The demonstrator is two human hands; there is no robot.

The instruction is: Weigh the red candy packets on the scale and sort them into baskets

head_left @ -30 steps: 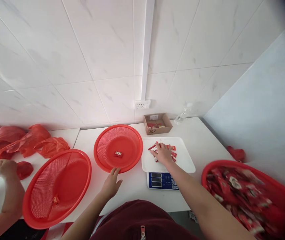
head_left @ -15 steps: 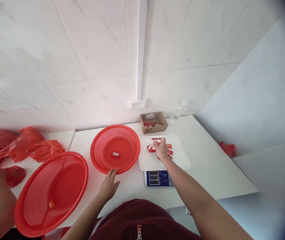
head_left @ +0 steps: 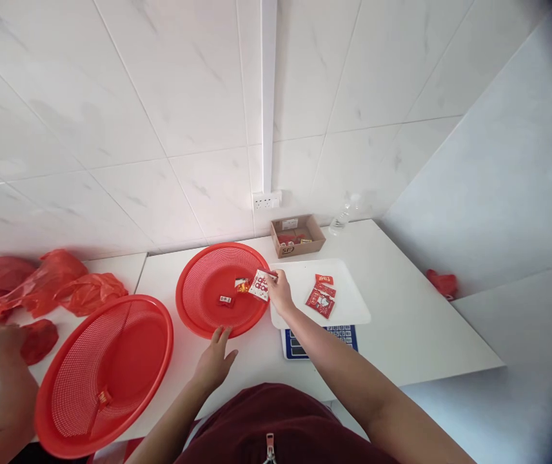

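My right hand [head_left: 280, 293] pinches a white snack packet with red print [head_left: 259, 285], held at the right rim of the nearer-to-wall red plastic basket [head_left: 189, 314]. Beside that packet, a red and yellow packet [head_left: 242, 286] shows in the basket; whether my fingers also touch it I cannot tell. A small red packet with a white label [head_left: 225, 300] lies on the basket floor. My left hand [head_left: 215, 361] rests its outstretched fingertips at the basket's front rim, thumb apart. On the white scale tray [head_left: 285, 316] lie several red packets [head_left: 321, 301].
A blue scale panel [head_left: 300, 345] sits before the tray. Behind it stand a cardboard box [head_left: 300, 238] and a clear bottle [head_left: 341, 219]. To the left are another red basket [head_left: 145, 361], red plastic bags [head_left: 63, 283] and another person's hands [head_left: 2, 348].
My right hand has moved left from the tray to the basket with the white packet. Fewer packets lie on the tray, and a red and yellow one now shows in the basket.
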